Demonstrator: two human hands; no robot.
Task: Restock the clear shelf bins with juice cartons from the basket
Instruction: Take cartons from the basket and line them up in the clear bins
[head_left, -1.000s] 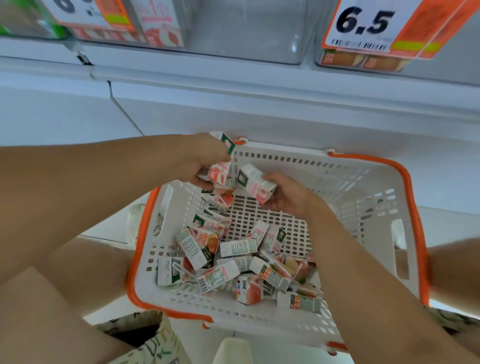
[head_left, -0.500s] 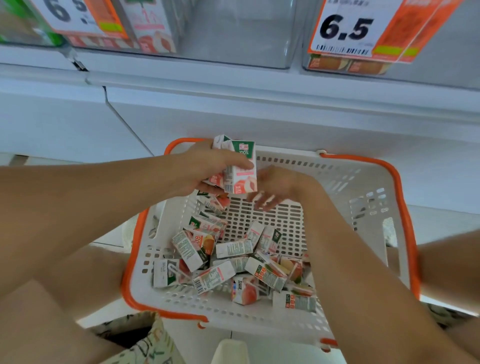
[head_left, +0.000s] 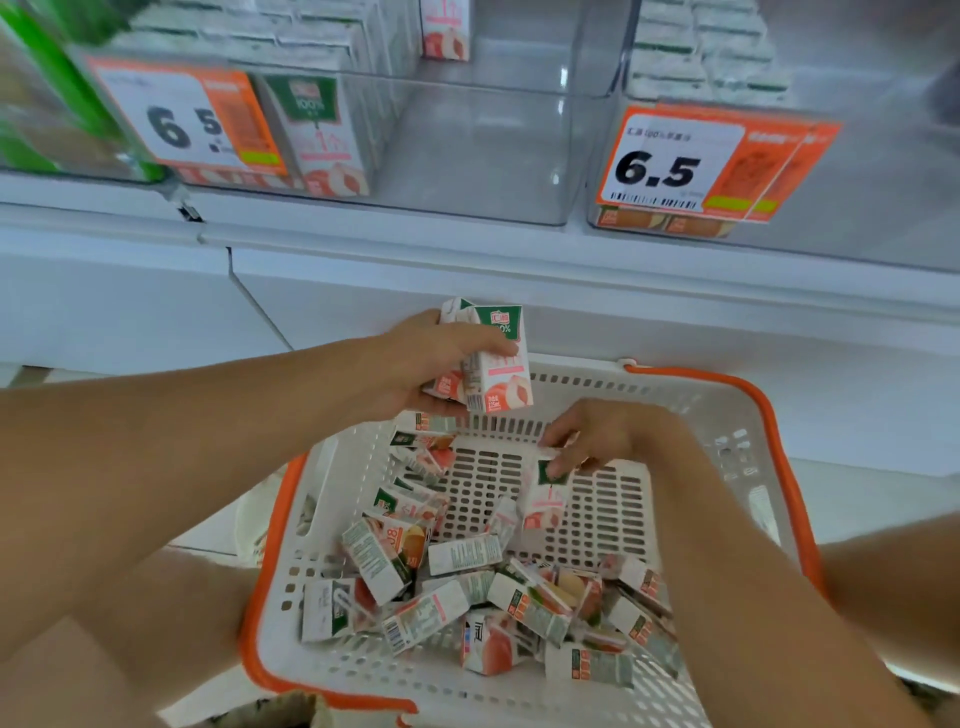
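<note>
Orange-rimmed basket: bare floor beside right hand.

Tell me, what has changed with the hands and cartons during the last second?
The right hand gave its carton to the left hand, then reached down and pinched another carton in the basket. The left hand kept holding its cartons.

This is looking like a shop aisle. Orange price tags reading 6.5 are hanging on clear shelf bins holding rows of juice cartons, and a white shopping basket with an orange rim is sitting below the white shelf.
</note>
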